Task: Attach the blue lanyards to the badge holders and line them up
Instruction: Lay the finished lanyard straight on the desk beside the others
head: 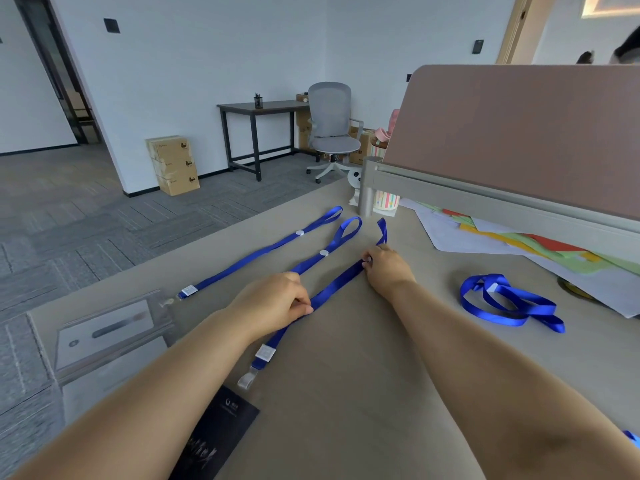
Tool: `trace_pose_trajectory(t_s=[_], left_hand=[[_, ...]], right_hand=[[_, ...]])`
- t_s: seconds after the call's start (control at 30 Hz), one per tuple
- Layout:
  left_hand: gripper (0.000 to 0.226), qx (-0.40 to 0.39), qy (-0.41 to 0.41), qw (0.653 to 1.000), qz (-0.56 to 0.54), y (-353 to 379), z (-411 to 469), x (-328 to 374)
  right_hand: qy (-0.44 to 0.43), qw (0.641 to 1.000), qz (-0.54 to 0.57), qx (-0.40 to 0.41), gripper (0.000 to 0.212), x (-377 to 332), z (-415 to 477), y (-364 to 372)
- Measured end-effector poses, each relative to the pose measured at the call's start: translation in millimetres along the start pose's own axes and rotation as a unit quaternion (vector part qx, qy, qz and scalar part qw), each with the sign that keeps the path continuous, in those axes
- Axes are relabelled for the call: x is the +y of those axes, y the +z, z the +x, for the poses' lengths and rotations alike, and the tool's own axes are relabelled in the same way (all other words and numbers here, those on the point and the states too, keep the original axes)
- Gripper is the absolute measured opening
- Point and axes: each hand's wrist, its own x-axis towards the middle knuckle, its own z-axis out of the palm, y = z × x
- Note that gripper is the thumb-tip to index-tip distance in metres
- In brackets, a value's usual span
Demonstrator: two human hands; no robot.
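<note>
Dark badge holder (214,431) at bottom centre, with a clear clip (246,380) at its upper corner (whether it is latched, cannot tell). From the clip the nearest lanyard (337,284) runs up-frame. It looks like light, limp blue woven ribbon, likely to skate on the smooth desk (363,375) and twist if dragged by one end, so better held at two spots and drawn taut.

Left hand (277,303) pinches it mid-length, thumb against curled fingertips. Right hand (386,268), farther up, pinches it by the white slider.

Beyond lie the middle lanyard (323,252) and far lanyard (263,252), straight and side by side. Coiled lanyard (509,303) at right, untouched.
</note>
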Motion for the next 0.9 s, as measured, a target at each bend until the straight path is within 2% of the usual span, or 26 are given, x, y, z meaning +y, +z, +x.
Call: trace_pose_trajectory(t_s=[0.23, 0.33, 0.43, 0.57, 0.63, 0.8, 0.9], left_hand=[[0.027, 0.043, -0.024, 0.999, -0.022, -13.5, -21.9, 5.2], [0.029, 0.031, -0.042, 0.999, 0.005, -25.4, -40.5, 10.2], [0.028, 0.016, -0.078, 0.996, 0.028, -35.3, -69.9, 12.5], [0.044, -0.067, -0.083, 0.994, 0.016, -32.3, -109.8, 9.7], [0.052, -0.111, -0.074, 0.991, 0.030, -29.5, -125.7, 9.2], [0.041, -0.130, -0.050, 0.989, 0.046, -31.1, -149.2, 6.4], [0.051, -0.151, -0.056, 0.985, 0.059, -29.1, -156.5, 2.6]], right_hand=[[-0.037, 0.999, 0.006, 0.035, 0.030, -17.7, -31.6, -11.8], [-0.089, 0.995, 0.019, 0.046, 0.026, -36.7, -59.0, -19.2], [-0.149, 0.988, 0.023, 0.019, 0.023, -60.4, -90.6, -19.7], [-0.191, 0.981, -0.031, -0.031, 0.033, -87.1, -126.3, -8.8], [-0.184, 0.978, -0.063, -0.078, 0.041, -95.2, -139.8, -2.3], [-0.164, 0.973, -0.110, -0.123, 0.047, -106.6, -166.2, 4.2], [-0.151, 0.976, -0.100, -0.117, 0.046, -111.6, -172.9, 6.2]])
